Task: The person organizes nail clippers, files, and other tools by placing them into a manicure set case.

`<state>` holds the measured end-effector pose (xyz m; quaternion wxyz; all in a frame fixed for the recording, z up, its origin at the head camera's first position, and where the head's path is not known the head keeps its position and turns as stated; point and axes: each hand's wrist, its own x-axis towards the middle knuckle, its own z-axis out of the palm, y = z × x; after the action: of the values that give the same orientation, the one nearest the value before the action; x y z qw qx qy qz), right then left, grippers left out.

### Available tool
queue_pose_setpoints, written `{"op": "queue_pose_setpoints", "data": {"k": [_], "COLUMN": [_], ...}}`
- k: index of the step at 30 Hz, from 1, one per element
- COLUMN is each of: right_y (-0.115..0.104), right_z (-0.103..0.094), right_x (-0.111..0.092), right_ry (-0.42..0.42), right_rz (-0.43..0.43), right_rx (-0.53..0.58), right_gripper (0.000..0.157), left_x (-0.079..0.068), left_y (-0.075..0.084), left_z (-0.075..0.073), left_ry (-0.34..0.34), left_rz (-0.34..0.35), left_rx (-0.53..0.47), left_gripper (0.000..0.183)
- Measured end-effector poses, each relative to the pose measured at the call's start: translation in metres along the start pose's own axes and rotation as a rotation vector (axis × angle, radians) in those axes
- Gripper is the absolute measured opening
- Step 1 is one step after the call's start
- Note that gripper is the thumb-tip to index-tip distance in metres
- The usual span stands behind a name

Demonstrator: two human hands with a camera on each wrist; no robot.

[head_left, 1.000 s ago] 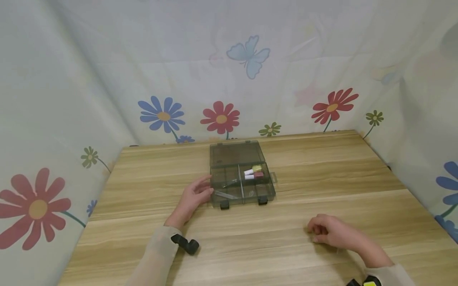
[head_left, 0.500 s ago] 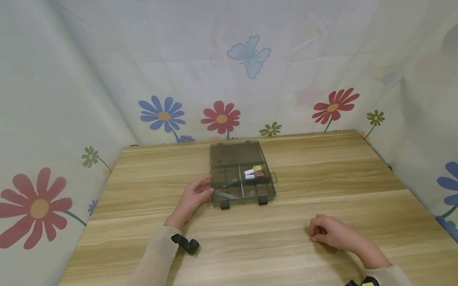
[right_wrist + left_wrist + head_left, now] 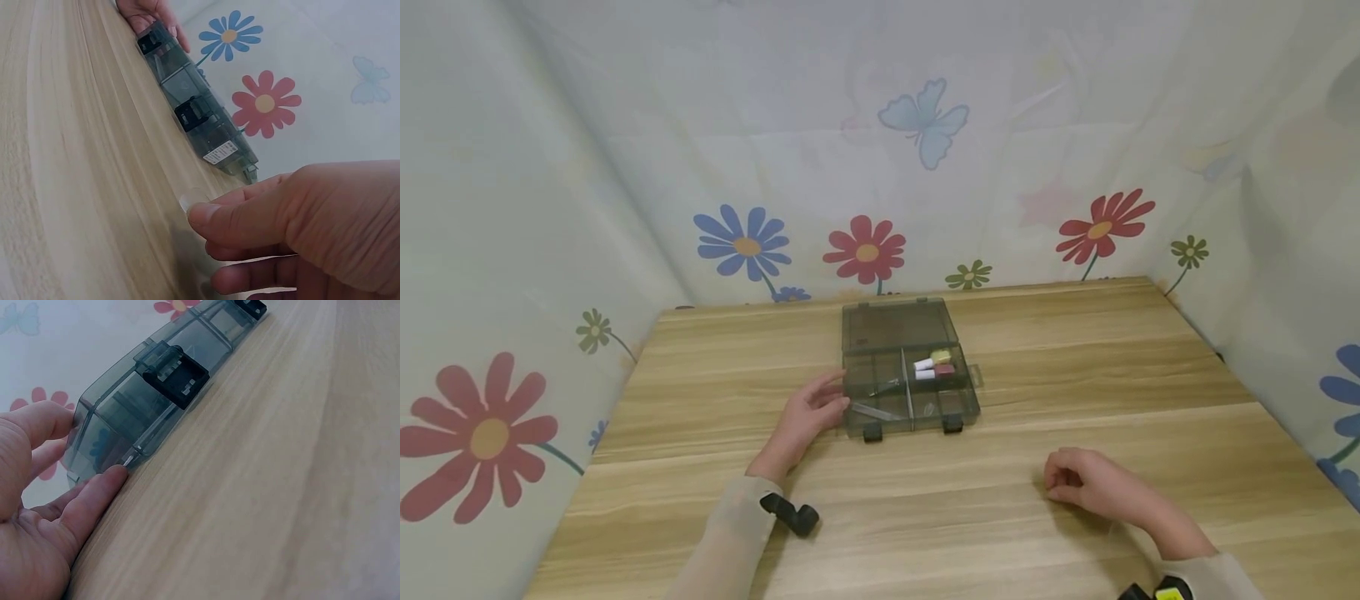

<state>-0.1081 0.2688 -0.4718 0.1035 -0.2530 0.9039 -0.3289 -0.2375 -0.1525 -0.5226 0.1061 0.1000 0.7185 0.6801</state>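
Observation:
A smoky see-through plastic compartment box (image 3: 910, 389) sits on the wooden table, its lid (image 3: 898, 325) folded back. Two small bottles with white caps, one yellow-green (image 3: 941, 357) and one dark red (image 3: 945, 370), lie in its right rear compartment. A slim strip (image 3: 876, 412) shows at front left. My left hand (image 3: 808, 414) touches the box's left end with spread fingers, the thumb at its lower corner in the left wrist view. Off to the right, my right hand (image 3: 1093, 483) pinches a thin clear piece (image 3: 192, 197) between thumb and forefinger; its exact kind I cannot tell.
Two black latches (image 3: 872, 432) line the front of the box, and a small handle (image 3: 975, 375) sticks out on its right. Behind and beside the table (image 3: 925, 517) hangs a white curtain (image 3: 775, 108) printed with flowers and a butterfly.
Both hands and the box stay practically in place. The whole head view has shifted slightly, with the scene a little lower in it.

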Motion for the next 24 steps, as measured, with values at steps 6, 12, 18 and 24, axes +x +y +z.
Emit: {"op": "queue_pose_setpoints", "data": {"k": [6, 12, 18, 24], "right_y": [-0.003, -0.004, -0.005, -0.004], "right_z": [-0.001, 0.0, 0.0, -0.001], "right_x": [0.005, 0.009, 0.014, 0.02], "right_ry": [0.017, 0.046, 0.074, 0.105], "right_rz": [-0.011, -0.024, -0.015, -0.022], "right_rx": [0.004, -0.003, -0.026, -0.043], "right_gripper": [0.011, 0.012, 0.015, 0.016], "left_x": [-0.001, -0.002, -0.001, 0.0], "left_y": [0.0, -0.001, -0.002, -0.001], "left_z": [0.0, 0.001, 0.001, 0.0], "left_ry": [0.001, 0.016, 0.013, 0.001], "left_rz": [-0.005, -0.008, -0.004, -0.007], "left_rx": [-0.004, -0.013, -0.005, -0.012], "left_gripper": [0.053, 0.054, 0.055, 0.056]}}
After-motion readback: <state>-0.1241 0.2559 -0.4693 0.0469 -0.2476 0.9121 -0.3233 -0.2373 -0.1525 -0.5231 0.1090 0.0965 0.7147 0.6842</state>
